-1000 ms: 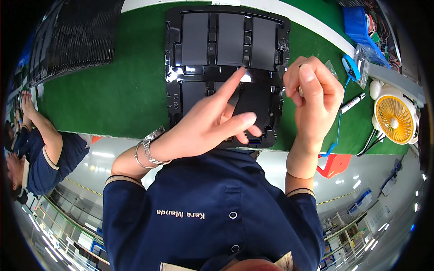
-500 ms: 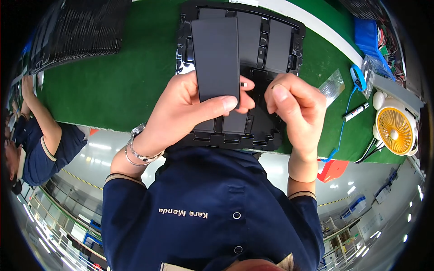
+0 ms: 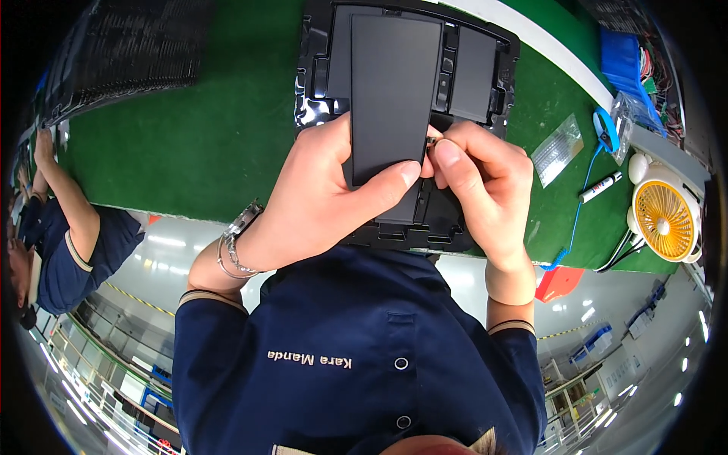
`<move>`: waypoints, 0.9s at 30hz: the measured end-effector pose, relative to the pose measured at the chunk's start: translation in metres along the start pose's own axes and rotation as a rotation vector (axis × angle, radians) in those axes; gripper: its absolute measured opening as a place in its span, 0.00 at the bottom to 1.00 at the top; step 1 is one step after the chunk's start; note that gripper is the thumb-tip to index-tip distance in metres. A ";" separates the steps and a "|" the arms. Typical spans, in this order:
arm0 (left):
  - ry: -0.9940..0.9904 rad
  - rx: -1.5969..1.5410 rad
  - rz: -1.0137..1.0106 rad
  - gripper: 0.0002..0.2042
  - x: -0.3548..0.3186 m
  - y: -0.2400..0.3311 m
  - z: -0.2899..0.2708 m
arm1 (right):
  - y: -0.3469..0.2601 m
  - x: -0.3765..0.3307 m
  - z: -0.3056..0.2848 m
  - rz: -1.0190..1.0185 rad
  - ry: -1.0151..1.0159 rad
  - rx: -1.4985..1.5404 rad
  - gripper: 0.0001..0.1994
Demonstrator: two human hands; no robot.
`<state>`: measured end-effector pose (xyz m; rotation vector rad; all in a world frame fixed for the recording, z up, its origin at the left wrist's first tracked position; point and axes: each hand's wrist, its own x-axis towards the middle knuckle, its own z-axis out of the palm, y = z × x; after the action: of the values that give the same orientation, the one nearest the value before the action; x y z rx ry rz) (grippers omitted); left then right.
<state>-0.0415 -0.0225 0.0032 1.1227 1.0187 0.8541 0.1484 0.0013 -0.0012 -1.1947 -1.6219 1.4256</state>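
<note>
One black slab (image 3: pixel 394 95) is held over the tray (image 3: pixel 315 72) by the left hand (image 3: pixel 322 182); the right hand (image 3: pixel 487 180) is pinched narrow at the slab's small tab (image 3: pixel 431 142) (light touch advised, slab kept steady).

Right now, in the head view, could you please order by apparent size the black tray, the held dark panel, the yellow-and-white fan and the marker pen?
1. Black tray, partly covered
2. Held dark panel, perhaps enlarged by nearness to the camera
3. Yellow-and-white fan
4. Marker pen
</note>
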 end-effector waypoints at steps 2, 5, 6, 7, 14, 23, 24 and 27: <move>-0.014 0.037 0.011 0.12 0.000 0.001 0.000 | -0.001 0.000 -0.002 0.014 -0.014 -0.010 0.09; -0.016 0.070 -0.034 0.12 -0.001 0.001 -0.001 | 0.001 0.001 -0.001 0.016 -0.017 -0.022 0.10; -0.014 0.069 -0.036 0.12 -0.001 -0.002 0.000 | 0.001 0.001 0.000 0.001 -0.014 -0.019 0.10; 0.042 0.034 0.018 0.11 -0.001 -0.007 0.003 | 0.000 0.001 -0.001 0.002 -0.016 -0.018 0.10; 0.076 -0.003 0.104 0.10 0.000 -0.012 0.004 | 0.000 0.001 -0.001 0.023 -0.036 -0.037 0.09; 0.084 -0.005 0.088 0.10 -0.002 -0.010 0.006 | 0.000 0.000 -0.001 0.011 -0.036 -0.048 0.09; 0.085 -0.006 0.086 0.10 -0.002 -0.009 0.005 | -0.001 0.000 -0.001 0.015 -0.037 -0.049 0.09; 0.088 0.007 0.080 0.10 -0.002 -0.009 0.005 | -0.001 0.002 -0.001 0.013 -0.034 -0.036 0.09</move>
<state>-0.0370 -0.0279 -0.0044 1.1463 1.0549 0.9720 0.1482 0.0029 -0.0006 -1.2098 -1.6723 1.4373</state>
